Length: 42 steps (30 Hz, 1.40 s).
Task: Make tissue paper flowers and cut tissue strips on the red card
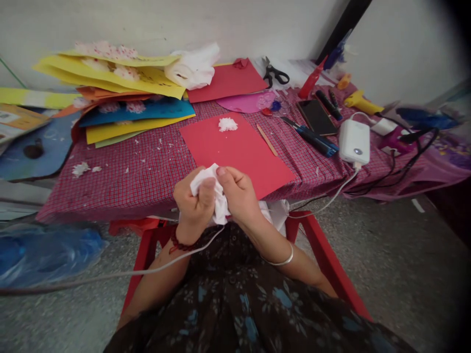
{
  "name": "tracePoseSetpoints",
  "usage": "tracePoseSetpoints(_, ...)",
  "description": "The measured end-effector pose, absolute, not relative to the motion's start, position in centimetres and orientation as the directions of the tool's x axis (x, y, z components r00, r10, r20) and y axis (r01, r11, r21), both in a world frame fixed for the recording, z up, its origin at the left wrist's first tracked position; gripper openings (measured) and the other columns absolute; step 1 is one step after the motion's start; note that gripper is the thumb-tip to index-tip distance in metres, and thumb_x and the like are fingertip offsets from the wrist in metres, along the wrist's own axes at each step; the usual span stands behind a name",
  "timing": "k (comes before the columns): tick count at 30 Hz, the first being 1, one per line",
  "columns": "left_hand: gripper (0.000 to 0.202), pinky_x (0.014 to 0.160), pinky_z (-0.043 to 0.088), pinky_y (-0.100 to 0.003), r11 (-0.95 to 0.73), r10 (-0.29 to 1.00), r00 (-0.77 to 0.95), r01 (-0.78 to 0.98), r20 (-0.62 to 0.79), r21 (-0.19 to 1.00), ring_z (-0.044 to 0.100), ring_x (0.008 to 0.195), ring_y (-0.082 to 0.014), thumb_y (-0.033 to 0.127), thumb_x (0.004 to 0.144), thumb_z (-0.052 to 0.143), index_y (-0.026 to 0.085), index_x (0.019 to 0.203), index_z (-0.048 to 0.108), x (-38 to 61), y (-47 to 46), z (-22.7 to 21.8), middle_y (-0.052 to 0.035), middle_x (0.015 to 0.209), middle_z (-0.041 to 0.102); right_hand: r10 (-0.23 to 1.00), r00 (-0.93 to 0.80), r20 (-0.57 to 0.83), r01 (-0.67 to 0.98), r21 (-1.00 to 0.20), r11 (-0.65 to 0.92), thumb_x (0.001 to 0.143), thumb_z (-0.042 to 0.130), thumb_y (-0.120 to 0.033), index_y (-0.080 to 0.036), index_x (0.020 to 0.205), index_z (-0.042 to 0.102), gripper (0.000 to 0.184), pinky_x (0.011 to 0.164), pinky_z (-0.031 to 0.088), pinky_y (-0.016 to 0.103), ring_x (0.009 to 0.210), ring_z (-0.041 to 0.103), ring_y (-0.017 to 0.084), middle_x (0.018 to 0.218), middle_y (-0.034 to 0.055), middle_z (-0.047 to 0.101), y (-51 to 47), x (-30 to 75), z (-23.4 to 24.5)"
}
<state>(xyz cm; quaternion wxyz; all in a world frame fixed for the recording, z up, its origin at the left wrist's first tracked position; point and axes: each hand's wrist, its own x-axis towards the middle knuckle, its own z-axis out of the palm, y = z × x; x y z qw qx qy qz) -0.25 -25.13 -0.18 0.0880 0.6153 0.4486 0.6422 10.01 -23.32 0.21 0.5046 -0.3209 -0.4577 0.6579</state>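
Note:
My left hand (pixel 193 201) and my right hand (pixel 239 193) are closed together on a piece of white tissue paper (pixel 220 198), held just in front of the low table's near edge. Fingers of both hands pinch and wrap the tissue. Behind the hands a red paper sheet (pixel 239 149) lies on the checked tablecloth (pixel 140 171), with a small white tissue flower (pixel 227 124) on its far part. A thin wooden stick (pixel 267 139) lies beside the sheet's right edge.
Stacked coloured paper sheets (pixel 121 83) fill the back left. Scissors (pixel 275 73), a red glue bottle (pixel 312 78), a phone (pixel 317 117), pens (pixel 312 137) and a white power bank (pixel 354 142) with cable lie at right. A red stool frame (pixel 324 255) stands under the table.

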Motion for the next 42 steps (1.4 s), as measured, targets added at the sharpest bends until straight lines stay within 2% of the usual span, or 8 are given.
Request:
tracePoseSetpoints(4,0.056,0.049,0.021,-0.031,-0.526,0.644,-0.364,0.427,0.673,0.735,0.031,0.048,-0.0102,0.046,0.107,0.052,0.021,0.058,0.040,0.3,-24.2,-0.4,0.0053,0.056,0.033,0.953,-0.304,0.014,-0.393,-0.913,-0.112,0.083,0.065,-0.073,-0.024,0.063,0.041,0.058,0.047,0.023,0.025,0.053,0.026,0.008,0.060,-0.0078,0.033,-23.4,9.5,0.3)
tracePoseSetpoints(10,0.052,0.051,0.032,-0.028,-0.564,0.643,-0.313,0.424,0.699,0.709,0.037,0.050,-0.0096,0.040,0.105,0.057,0.020,0.058,0.044,1.7,-24.9,-0.4,0.0045,0.056,0.040,0.971,-0.240,-0.001,-0.374,-0.923,-0.093,0.085,0.065,-0.067,-0.023,0.063,0.041,0.055,0.051,0.026,0.025,0.056,0.031,0.008,0.059,-0.0071,0.036,-22.8,9.6,0.1)
tracePoseSetpoints(15,0.050,0.053,0.032,-0.027,-0.539,0.645,-0.296,0.477,0.704,0.694,0.036,0.050,-0.0090,0.033,0.105,0.055,0.020,0.059,0.041,1.7,-24.7,0.0,0.0061,0.054,0.034,0.983,-0.180,0.034,-0.324,-0.946,-0.026,0.088,0.063,-0.061,-0.024,0.062,0.036,0.053,0.052,0.026,0.025,0.058,0.029,0.009,0.061,-0.0068,0.032,-23.1,9.7,0.1)
tracePoseSetpoints(21,0.043,0.051,0.024,-0.027,-0.541,0.565,-0.246,0.609,0.787,0.580,0.032,0.049,-0.0078,0.017,0.098,0.060,0.019,0.060,0.039,1.2,-23.9,0.5,0.0070,0.055,0.035,0.983,-0.136,0.120,-0.277,-0.958,0.079,0.092,0.058,-0.056,-0.024,0.062,0.037,0.049,0.052,0.027,0.026,0.058,0.030,0.009,0.061,-0.0065,0.032,-23.4,9.7,0.2)
tracePoseSetpoints(27,0.040,0.053,0.025,-0.029,-0.521,0.540,-0.137,0.720,0.830,0.458,0.037,0.049,-0.0094,0.021,0.099,0.055,0.020,0.061,0.043,1.5,-24.2,0.2,0.0044,0.055,0.042,0.983,-0.115,0.146,-0.297,-0.949,0.107,0.095,0.055,-0.057,-0.024,0.066,0.042,0.046,0.052,0.030,0.026,0.056,0.030,0.010,0.061,-0.0068,0.034,-23.0,10.0,-0.2)
tracePoseSetpoints(35,0.050,0.052,0.021,-0.030,-0.378,0.670,-0.290,0.658,0.683,0.651,0.028,0.048,-0.0091,0.028,0.100,0.058,0.021,0.056,0.033,0.1,-23.4,0.8,0.0067,0.051,0.032,0.961,-0.126,0.244,-0.188,-0.957,0.219,0.097,0.053,-0.067,-0.024,0.066,0.041,0.054,0.053,0.031,0.027,0.055,0.032,0.010,0.059,-0.0069,0.035,-22.9,10.7,0.0)
tracePoseSetpoints(39,0.056,0.044,0.021,-0.028,-0.267,0.739,-0.521,0.355,0.427,0.896,0.027,0.045,-0.0098,0.045,0.102,0.058,0.023,0.056,0.035,-1.2,-23.8,0.8,0.0069,0.050,0.032,0.950,-0.300,0.092,-0.394,-0.918,-0.036,0.093,0.048,-0.079,-0.023,0.086,0.060,0.057,0.049,0.036,0.025,0.049,0.042,0.010,0.059,-0.0059,0.052,-22.1,12.0,-1.0)
tracePoseSetpoints(42,0.060,0.043,0.020,-0.029,-0.285,0.691,-0.603,0.281,0.400,0.916,0.027,0.045,-0.0103,0.057,0.101,0.058,0.024,0.057,0.035,-1.7,-23.9,0.6,0.0068,0.051,0.032,0.865,-0.501,0.037,-0.455,-0.861,-0.226,0.085,0.057,-0.082,-0.022,0.098,0.064,0.062,0.055,0.045,0.024,0.055,0.056,0.010,0.069,-0.0030,0.064,-22.6,12.6,-1.4)
